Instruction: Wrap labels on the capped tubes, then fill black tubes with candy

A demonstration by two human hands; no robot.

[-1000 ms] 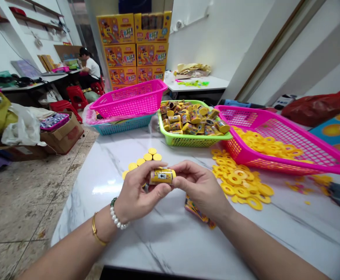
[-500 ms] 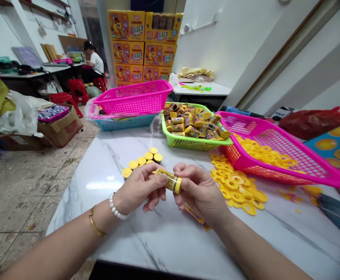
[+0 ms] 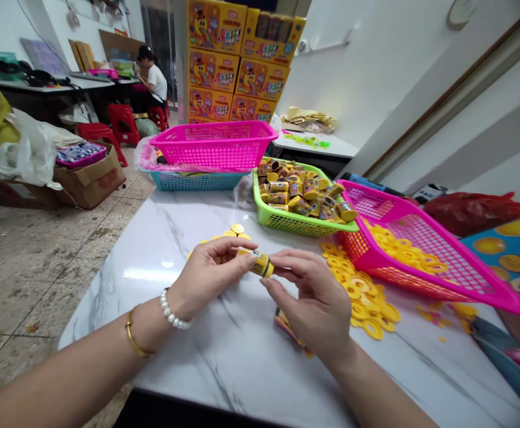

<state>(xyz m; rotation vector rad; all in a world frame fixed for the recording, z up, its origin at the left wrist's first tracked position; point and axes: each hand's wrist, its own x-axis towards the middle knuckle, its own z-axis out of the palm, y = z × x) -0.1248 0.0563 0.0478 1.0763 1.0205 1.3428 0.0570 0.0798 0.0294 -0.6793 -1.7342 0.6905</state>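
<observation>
A small yellow tube with a printed label and a dark band near its capped end lies tilted in my left hand, pinched between thumb and fingers. My right hand is beside the capped end, its thumb and fingers spread apart; a fingertip is close to the cap, and I cannot tell if it touches. Several yellow-capped tubes stand on the table behind my left hand, which partly hides them. Under my right hand lies a printed strip or packet, mostly covered.
A green basket of similar tubes stands behind my hands. At right, a pink basket holds yellow rings, with more flat yellow rings heaped on the marble-patterned table. Another pink basket rests on a blue one. A person sits far left.
My right hand has loosened from the tube's capped end and its thumb has moved away. My left hand still grips the tube. The camera view has shifted slightly.
</observation>
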